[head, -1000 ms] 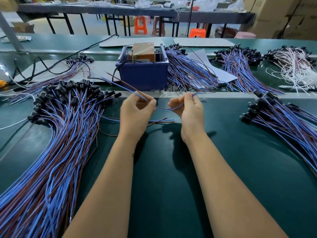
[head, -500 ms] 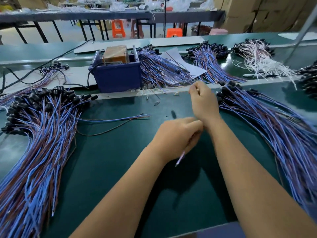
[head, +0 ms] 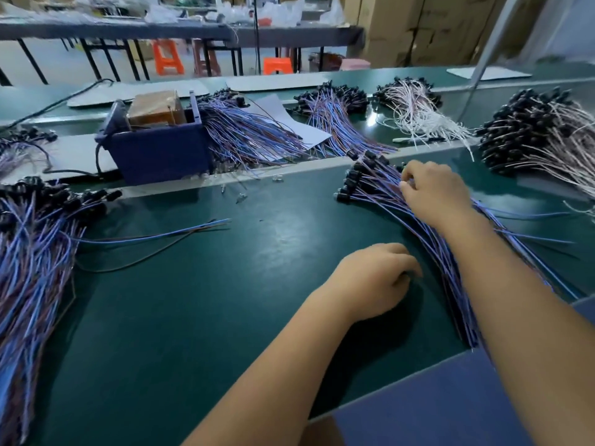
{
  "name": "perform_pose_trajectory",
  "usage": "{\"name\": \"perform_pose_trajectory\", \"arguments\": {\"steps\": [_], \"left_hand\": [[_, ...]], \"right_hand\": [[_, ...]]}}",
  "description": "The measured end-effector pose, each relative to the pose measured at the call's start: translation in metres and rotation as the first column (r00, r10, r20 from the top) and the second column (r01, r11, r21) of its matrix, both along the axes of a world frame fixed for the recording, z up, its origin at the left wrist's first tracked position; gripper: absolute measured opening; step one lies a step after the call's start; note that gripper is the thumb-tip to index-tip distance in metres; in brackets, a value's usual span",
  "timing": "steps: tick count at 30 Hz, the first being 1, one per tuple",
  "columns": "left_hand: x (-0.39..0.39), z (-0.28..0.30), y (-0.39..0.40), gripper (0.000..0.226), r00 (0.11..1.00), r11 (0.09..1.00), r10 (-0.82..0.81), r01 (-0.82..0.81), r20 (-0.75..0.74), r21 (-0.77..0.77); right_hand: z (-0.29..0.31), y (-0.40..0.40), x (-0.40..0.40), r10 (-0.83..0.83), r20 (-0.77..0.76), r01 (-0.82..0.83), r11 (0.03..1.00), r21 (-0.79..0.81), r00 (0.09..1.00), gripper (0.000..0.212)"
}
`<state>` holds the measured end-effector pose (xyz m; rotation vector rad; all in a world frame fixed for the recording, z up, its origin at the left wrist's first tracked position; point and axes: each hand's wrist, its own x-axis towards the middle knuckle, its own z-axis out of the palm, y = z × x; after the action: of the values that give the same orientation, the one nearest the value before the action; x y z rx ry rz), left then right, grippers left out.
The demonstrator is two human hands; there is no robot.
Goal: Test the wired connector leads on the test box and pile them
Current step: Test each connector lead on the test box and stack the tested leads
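Green bench mat (head: 199, 304), workshop tables behind; the blue test box (head: 161, 152) sits at the back left, a big pile of blue-and-brown leads (head: 35, 262) spread at far left. Your right hand (head: 434, 191) is down on the right-hand pile of leads (head: 380, 188), fingertips curled into the wires near the black connectors, seemingly pinching one, though blur hides which. Your left hand (head: 376, 278) rests knuckles-up on the mat beside that pile's tails, fingers curled under; can't tell if it holds anything.

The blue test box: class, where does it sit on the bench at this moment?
In the head view the blue test box stands at the back left of the green bench, with a heap of blue-and-brown leads against its right side.
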<state>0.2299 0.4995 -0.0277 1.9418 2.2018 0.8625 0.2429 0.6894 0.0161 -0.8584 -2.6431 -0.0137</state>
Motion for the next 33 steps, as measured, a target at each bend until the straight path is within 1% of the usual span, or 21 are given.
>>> {"name": "perform_pose_trajectory", "arguments": {"steps": [2, 3, 4, 7, 9, 10, 13, 15, 18, 20, 23, 25, 27, 30, 31, 33], "left_hand": [[-0.004, -0.002, -0.001, 0.029, 0.997, 0.999, 0.050, -0.050, -0.055, 0.011], [-0.006, -0.002, -0.003, 0.028, 0.992, 0.996, 0.086, -0.085, -0.095, 0.016], [-0.010, -0.002, -0.005, 0.027, 0.984, 0.992, 0.129, -0.127, -0.124, 0.024], [-0.028, -0.001, -0.020, 0.025, 0.946, 0.954, 0.299, -0.293, -0.127, 0.060], [-0.048, 0.002, -0.037, 0.022, 0.896, 0.904, 0.427, -0.420, -0.124, 0.082], [-0.059, 0.003, -0.048, 0.020, 0.860, 0.873, 0.488, -0.481, -0.146, 0.086], [-0.097, 0.006, -0.087, 0.020, 0.723, 0.747, 0.662, -0.660, -0.200, 0.087], [-0.119, 0.006, -0.116, 0.022, 0.621, 0.647, 0.757, -0.757, -0.205, 0.093], [-0.146, 0.007, -0.154, 0.023, 0.438, 0.470, 0.874, -0.872, -0.209, 0.138], [-0.159, 0.006, -0.177, 0.022, 0.322, 0.348, 0.933, -0.920, -0.162, 0.178], [-0.173, -0.002, -0.204, 0.023, 0.198, 0.207, 0.977, -0.966, -0.075, 0.156], [-0.179, -0.005, -0.213, 0.024, 0.129, 0.130, 0.991, -0.981, -0.018, 0.141], [-0.187, -0.006, -0.215, 0.024, 0.094, 0.093, 0.996, -0.989, 0.004, 0.118], [-0.197, -0.004, -0.214, 0.025, 0.014, 0.013, 1.000, -0.999, -0.020, -0.041], [-0.200, -0.003, -0.214, 0.026, -0.013, -0.015, 0.999, -0.997, -0.033, -0.072], [-0.202, -0.003, -0.213, 0.026, -0.033, -0.035, 0.999, -0.997, -0.039, -0.070]], "right_hand": [[-0.006, -0.006, -0.004, -0.125, 0.005, 0.124, 0.990, 0.072, 0.992, 0.031], [-0.008, -0.013, -0.007, -0.162, -0.025, 0.163, 0.983, 0.084, 0.987, 0.036], [-0.009, -0.021, -0.012, -0.164, -0.069, 0.170, 0.982, 0.086, 0.984, 0.039], [-0.012, -0.060, -0.035, -0.047, -0.206, 0.069, 0.993, 0.099, 0.977, 0.045], [-0.014, -0.092, -0.055, 0.042, -0.232, -0.022, 0.996, 0.088, 0.972, 0.047], [-0.016, -0.109, -0.066, 0.086, -0.229, -0.076, 0.996, 0.054, 0.970, 0.046], [-0.025, -0.158, -0.097, 0.196, -0.237, -0.224, 0.970, -0.095, 0.952, 0.044], [-0.031, -0.191, -0.115, 0.261, -0.238, -0.300, 0.943, -0.144, 0.935, 0.043], [-0.037, -0.236, -0.136, 0.399, -0.225, -0.434, 0.891, -0.136, 0.889, 0.036], [-0.039, -0.263, -0.147, 0.443, -0.226, -0.473, 0.875, -0.099, 0.867, 0.029], [-0.044, -0.291, -0.154, 0.495, -0.199, -0.508, 0.862, -0.013, 0.846, 0.020], [-0.050, -0.300, -0.154, 0.576, -0.134, -0.574, 0.817, 0.057, 0.806, 0.016], [-0.053, -0.298, -0.153, 0.595, -0.125, -0.591, 0.803, 0.075, 0.794, 0.014], [-0.054, -0.286, -0.151, 0.534, -0.201, -0.551, 0.834, -0.033, 0.821, 0.014], [-0.054, -0.284, -0.150, 0.521, -0.220, -0.547, 0.834, -0.075, 0.825, 0.014], [-0.053, -0.281, -0.150, 0.523, -0.224, -0.555, 0.824, -0.115, 0.823, 0.016]]}}
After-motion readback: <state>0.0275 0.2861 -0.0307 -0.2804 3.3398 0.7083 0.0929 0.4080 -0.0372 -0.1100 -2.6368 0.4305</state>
